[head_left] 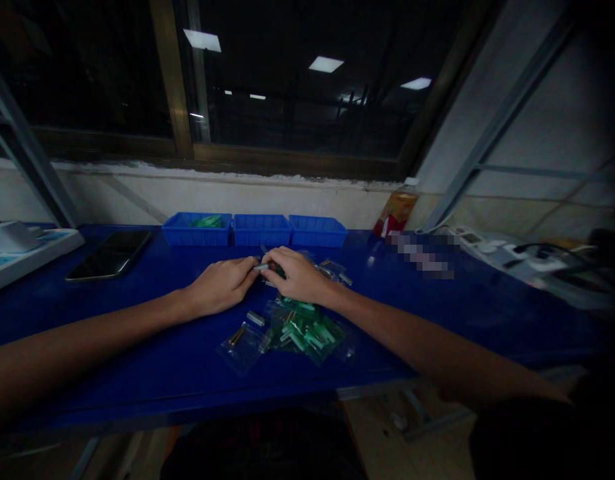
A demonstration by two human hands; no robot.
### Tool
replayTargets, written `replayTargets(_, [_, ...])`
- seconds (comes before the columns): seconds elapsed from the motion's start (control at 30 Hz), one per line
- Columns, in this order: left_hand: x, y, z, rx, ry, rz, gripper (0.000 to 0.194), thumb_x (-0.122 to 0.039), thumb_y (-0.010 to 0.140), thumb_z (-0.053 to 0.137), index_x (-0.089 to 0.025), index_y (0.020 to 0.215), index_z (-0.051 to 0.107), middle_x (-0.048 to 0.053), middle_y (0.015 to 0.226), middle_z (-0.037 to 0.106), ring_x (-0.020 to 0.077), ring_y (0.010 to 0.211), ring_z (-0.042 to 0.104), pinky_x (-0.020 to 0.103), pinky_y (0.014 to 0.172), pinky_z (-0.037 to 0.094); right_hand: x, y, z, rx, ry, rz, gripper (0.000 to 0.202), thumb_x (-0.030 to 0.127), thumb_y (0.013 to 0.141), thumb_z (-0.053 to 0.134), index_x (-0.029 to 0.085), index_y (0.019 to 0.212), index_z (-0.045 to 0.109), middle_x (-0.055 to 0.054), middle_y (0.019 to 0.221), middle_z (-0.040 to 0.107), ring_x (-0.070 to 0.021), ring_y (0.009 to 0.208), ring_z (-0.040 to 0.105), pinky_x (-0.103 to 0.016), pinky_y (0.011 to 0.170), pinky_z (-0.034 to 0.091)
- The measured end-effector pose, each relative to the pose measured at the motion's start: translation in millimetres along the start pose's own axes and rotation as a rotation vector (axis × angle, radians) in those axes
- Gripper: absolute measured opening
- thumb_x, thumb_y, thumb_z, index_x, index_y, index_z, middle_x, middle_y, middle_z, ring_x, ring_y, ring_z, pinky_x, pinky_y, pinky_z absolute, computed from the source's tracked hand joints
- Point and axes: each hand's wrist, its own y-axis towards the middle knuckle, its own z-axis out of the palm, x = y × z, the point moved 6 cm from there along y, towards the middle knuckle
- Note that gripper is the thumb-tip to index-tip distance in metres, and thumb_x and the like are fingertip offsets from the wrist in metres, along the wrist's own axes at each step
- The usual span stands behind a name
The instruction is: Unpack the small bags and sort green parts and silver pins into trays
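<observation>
Over the middle of the blue table (152, 347), my left hand (221, 287) and my right hand (301, 275) meet with fingers closed. Between their fingertips shows a small silvery metal piece (261, 267); its exact kind is too small and dark to tell. Just nearer to me lie a short metal cylinder (256, 319) and a clear plastic bag (241, 348) with brass-coloured screws. Clear bags of green and white plastic pieces (312, 333) are heaped below my right hand. More small bagged metal parts (334, 272) lie behind my right wrist, partly hidden.
Three blue bins (261, 230) stand along the wall; the left one holds green pieces. A phone (110, 255) and a white power strip (34, 250) are at left. On the right are a drink bottle (397, 208) and a strip with plugs and cables (532, 260).
</observation>
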Motion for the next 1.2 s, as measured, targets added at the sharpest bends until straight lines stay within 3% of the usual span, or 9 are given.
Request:
replayTargets(0.2, [-2.4, 0.2, 1.0, 0.005, -0.005, 0.054, 0.03, -0.034, 0.093, 0.023, -0.018, 0.089, 0.048, 0.005, 0.081, 0.059, 0.0201, 0.073, 0.059, 0.034, 0.067, 0.046, -0.9, 2.0, 3.9, 0.034, -0.088, -0.008, 0.026, 0.029, 0.09, 0.04, 0.016, 0.072, 0.053, -0.003, 0.07, 0.055, -0.0141, 0.073, 0.046, -0.028, 0.072, 0.035])
replayTargets(0.43, [-4.8, 1.1, -2.0, -0.062, -0.02, 0.09, 0.025, -0.033, 0.09, 0.031, -0.016, 0.087, 0.05, 0.007, 0.085, 0.053, 0.0206, 0.08, 0.054, 0.036, 0.073, 0.046, -2.9, 2.2, 4.7, 0.036, -0.095, 0.009, 0.026, 0.027, 0.09, 0.04, 0.016, 0.07, 0.052, -0.003, 0.069, 0.055, -0.0144, 0.073, 0.045, -0.028, 0.07, 0.033])
replayTargets(0.53, [-1.8, 2.0, 0.5, -0.045, -0.09, 0.095, 0.02, -0.028, 0.087, 0.036, -0.016, 0.096, 0.049, 0.009, 0.093, 0.057, 0.022, 0.088, 0.055, 0.038, 0.079, 0.045, -3.1, 2.1, 4.8, 0.036, -0.081, 0.008, 0.026, 0.028, 0.09, 0.039, 0.017, 0.071, 0.052, -0.003, 0.071, 0.056, -0.0145, 0.073, 0.046, -0.029, 0.071, 0.033])
replayTargets(0.7, [3.4, 4.2, 3.7, 0.01, -0.089, 0.089, 0.03, -0.021, 0.086, 0.035, -0.015, 0.114, 0.044, 0.013, 0.112, 0.056, 0.0249, 0.102, 0.054, 0.041, 0.086, 0.043, -3.4, 2.2, 5.7, 0.035, -0.081, 0.002, 0.026, 0.029, 0.091, 0.039, 0.016, 0.072, 0.053, -0.003, 0.071, 0.055, -0.0143, 0.075, 0.047, -0.028, 0.072, 0.034])
replayTargets(0.9, [6.8, 6.3, 8.7, 0.07, -0.012, 0.059, 0.032, -0.022, 0.085, 0.035, -0.017, 0.115, 0.042, 0.011, 0.096, 0.062, 0.0249, 0.085, 0.06, 0.04, 0.074, 0.045, -5.7, 2.3, 7.8, 0.047, -0.077, 0.009, 0.026, 0.028, 0.09, 0.04, 0.016, 0.071, 0.053, -0.003, 0.071, 0.055, -0.014, 0.073, 0.046, -0.028, 0.073, 0.035])
replayTargets(1.1, [9.2, 3.0, 1.1, -0.063, -0.185, 0.08, 0.047, -0.011, 0.076, 0.04, -0.016, 0.121, 0.031, 0.008, 0.093, 0.06, 0.0202, 0.082, 0.06, 0.032, 0.07, 0.046, -7.0, 1.0, 6.4, 0.026, -0.058, 0.027, 0.021, 0.027, 0.09, 0.04, 0.016, 0.077, 0.053, -0.005, 0.078, 0.058, -0.015, 0.077, 0.048, -0.029, 0.073, 0.035])
replayTargets(1.2, [7.9, 4.0, -5.8, -0.15, -0.169, 0.124, 0.045, -0.011, 0.075, 0.043, -0.016, 0.119, 0.034, 0.009, 0.099, 0.056, 0.0202, 0.089, 0.055, 0.032, 0.074, 0.045, -6.9, 1.3, 6.4, 0.028, -0.079, 0.032, 0.02, 0.027, 0.09, 0.04, 0.016, 0.077, 0.052, -0.005, 0.078, 0.057, -0.0152, 0.078, 0.048, -0.029, 0.074, 0.035])
